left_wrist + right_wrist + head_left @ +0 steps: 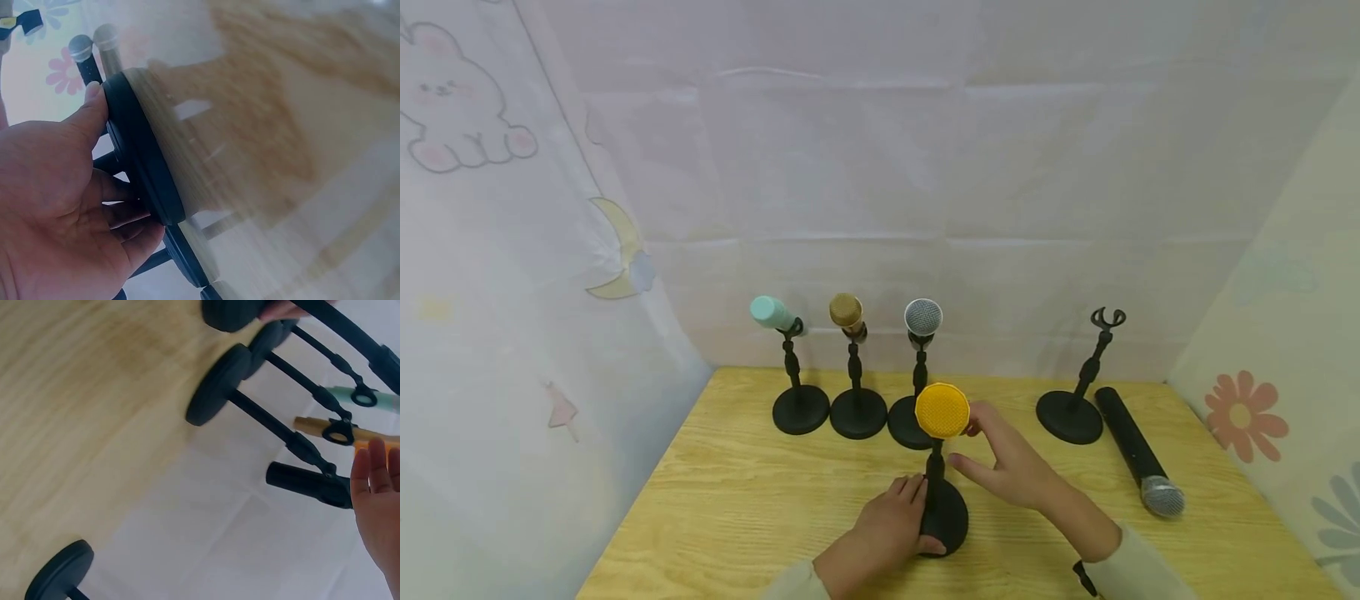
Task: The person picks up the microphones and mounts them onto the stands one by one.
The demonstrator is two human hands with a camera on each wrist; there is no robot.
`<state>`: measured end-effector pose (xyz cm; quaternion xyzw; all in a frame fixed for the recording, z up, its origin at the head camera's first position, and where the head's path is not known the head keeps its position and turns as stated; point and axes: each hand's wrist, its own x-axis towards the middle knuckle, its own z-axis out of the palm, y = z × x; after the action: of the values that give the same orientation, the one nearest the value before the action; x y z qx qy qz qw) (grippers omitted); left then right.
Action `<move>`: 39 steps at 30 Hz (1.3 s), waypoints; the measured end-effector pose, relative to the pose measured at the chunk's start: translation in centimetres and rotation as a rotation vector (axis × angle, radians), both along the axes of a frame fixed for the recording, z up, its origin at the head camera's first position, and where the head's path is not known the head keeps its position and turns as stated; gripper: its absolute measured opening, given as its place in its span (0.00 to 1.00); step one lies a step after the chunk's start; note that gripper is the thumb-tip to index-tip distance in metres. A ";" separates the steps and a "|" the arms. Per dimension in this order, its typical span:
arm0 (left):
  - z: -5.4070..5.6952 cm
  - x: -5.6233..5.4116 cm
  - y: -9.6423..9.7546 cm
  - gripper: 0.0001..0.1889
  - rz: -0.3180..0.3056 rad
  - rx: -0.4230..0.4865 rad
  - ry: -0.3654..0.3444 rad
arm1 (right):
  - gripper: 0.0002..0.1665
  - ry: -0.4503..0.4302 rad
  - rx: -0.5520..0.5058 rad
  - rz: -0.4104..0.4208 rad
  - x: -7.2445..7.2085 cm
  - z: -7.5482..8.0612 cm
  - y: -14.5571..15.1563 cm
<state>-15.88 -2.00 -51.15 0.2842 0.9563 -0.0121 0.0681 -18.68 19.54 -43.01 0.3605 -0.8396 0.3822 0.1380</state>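
At the front middle of the table stands a black microphone stand [952,517] with a yellow-headed microphone [942,410] on top. My left hand [891,518] grips the round base of that stand, thumb at one edge and fingers at the other, as the left wrist view [56,181] shows too. Beside the yellow head is my right hand [1011,471], its fingertips partly hidden behind the microphone and its thumb held apart. In the right wrist view the right hand's fingers [377,465] look fairly straight beside the orange-yellow part; whether they touch it I cannot tell.
Behind stand three more stands, with a mint microphone [771,312], a gold microphone [846,311] and a silver-headed microphone [923,317]. At the right, a bare stand [1070,417] has an open clip. A black microphone [1131,446] lies beside it on the wooden table [715,492].
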 end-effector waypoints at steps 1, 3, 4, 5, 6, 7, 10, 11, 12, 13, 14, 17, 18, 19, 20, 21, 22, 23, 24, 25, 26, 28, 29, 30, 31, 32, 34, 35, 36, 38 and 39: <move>0.0 0.0 0.0 0.49 -0.002 -0.001 0.004 | 0.32 -0.023 0.015 0.003 0.1 -0.3 0.1; 0.1 0.0 0.1 0.49 0.000 0.003 0.006 | 0.31 -0.084 0.051 0.010 0.2 -0.9 0.2; 0.1 0.0 0.1 0.49 0.003 0.005 0.004 | 0.30 -0.124 0.067 0.014 0.3 -1.2 0.2; 0.1 0.0 0.2 0.50 0.006 0.007 0.002 | 0.29 -0.171 0.087 0.019 0.4 -1.5 0.3; 0.2 0.0 0.2 0.49 0.008 0.011 0.000 | 0.29 -0.221 0.107 0.024 0.5 -1.7 0.3; 0.2 0.0 0.2 0.49 0.010 0.013 -0.004 | 0.29 -0.270 0.130 0.028 0.5 -2.0 0.3; 0.3 0.1 0.1 0.49 0.010 0.021 -0.011 | 0.33 -0.398 0.207 0.034 0.8 -2.6 0.3; 0.2 0.1 0.0 0.49 0.006 0.023 -0.011 | 0.35 -0.436 0.229 0.037 0.8 -2.8 0.3; 0.2 0.1 0.0 0.49 0.003 0.027 -0.012 | 0.37 -0.463 0.250 0.040 0.9 -3.0 0.2; 0.2 0.1 -0.1 0.49 -0.002 0.034 -0.015 | 0.39 -0.479 0.268 0.048 0.9 -3.3 0.1; 0.2 0.1 -0.2 0.49 -0.007 0.043 -0.017 | 0.40 -0.496 0.283 0.055 0.9 -3.5 0.0; 0.2 0.0 -0.6 0.49 -0.030 0.091 -0.044 | 0.42 -0.498 0.337 0.076 1.0 -4.1 -0.4; 0.2 0.0 -0.8 0.49 -0.036 0.114 -0.061 | 0.42 -0.488 0.354 0.083 1.1 -4.4 -0.5; 0.2 -0.1 -1.0 0.48 -0.043 0.138 -0.079 | 0.43 -0.479 0.376 0.087 1.1 -4.6 -0.6; 0.2 -0.2 -1.1 0.48 -0.047 0.157 -0.099 | 0.42 -0.476 0.396 0.088 1.2 -4.9 -0.6; 0.2 -0.3 -1.3 0.47 -0.053 0.175 -0.118 | 0.42 -0.466 0.420 0.089 1.3 -5.1 -0.7; 0.2 -0.3 -1.4 0.47 -0.055 0.189 -0.138 | 0.42 -0.467 0.441 0.086 1.4 -5.2 -0.7; 0.3 -0.4 -1.6 0.47 -0.056 0.202 -0.155 | 0.43 -0.471 0.464 0.083 1.5 -5.5 -0.7; 0.3 -0.4 -1.7 0.47 -0.058 0.210 -0.170 | 0.43 -0.473 0.483 0.081 1.7 -5.6 -0.7; 0.3 -0.5 -1.8 0.46 -0.060 0.216 -0.183 | 0.44 -0.472 0.506 0.077 1.8 -5.8 -0.7; 0.3 -0.5 -1.8 0.46 -0.060 0.220 -0.194 | 0.45 -0.468 0.517 0.079 1.9 -6.0 -0.7; 0.4 -0.4 -1.9 0.46 -0.057 0.234 -0.213 | 0.47 -0.451 0.542 0.080 2.1 -6.2 -0.8; 0.4 -0.4 -2.0 0.46 -0.055 0.241 -0.219 | 0.47 -0.438 0.547 0.084 2.1 -6.3 -0.8; 0.5 -0.4 -2.0 0.46 -0.052 0.253 -0.225 | 0.47 -0.420 0.550 0.089 2.2 -6.4 -0.9; 0.5 -0.4 -2.1 0.46 -0.051 0.261 -0.228 | 0.46 -0.402 0.556 0.093 2.2 -6.4 -0.9; 0.5 -0.3 -2.1 0.46 -0.048 0.269 -0.232 | 0.46 -0.393 0.559 0.098 2.2 -6.5 -1.0; 0.6 -0.3 -2.2 0.46 -0.046 0.281 -0.239 | 0.45 -0.380 0.573 0.098 2.3 -6.7 -1.0; 0.6 -0.3 -2.3 0.45 -0.045 0.285 -0.241 | 0.45 -0.384 0.578 0.095 2.3 -6.8 -1.0; 0.7 -0.3 -2.3 0.45 -0.045 0.288 -0.243 | 0.45 -0.384 0.585 0.092 2.3 -6.9 -1.0; 0.7 -0.3 -2.3 0.45 -0.044 0.286 -0.244 | 0.46 -0.393 0.589 0.086 2.4 -7.0 -1.0; 0.8 -0.3 -2.3 0.45 -0.043 0.285 -0.243 | 0.46 -0.392 0.592 0.082 2.4 -7.1 -1.0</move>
<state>-16.21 -4.33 -50.36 0.3106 0.9268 0.1565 0.1420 -16.29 18.50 -50.08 0.3381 -0.9093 0.1894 -0.1516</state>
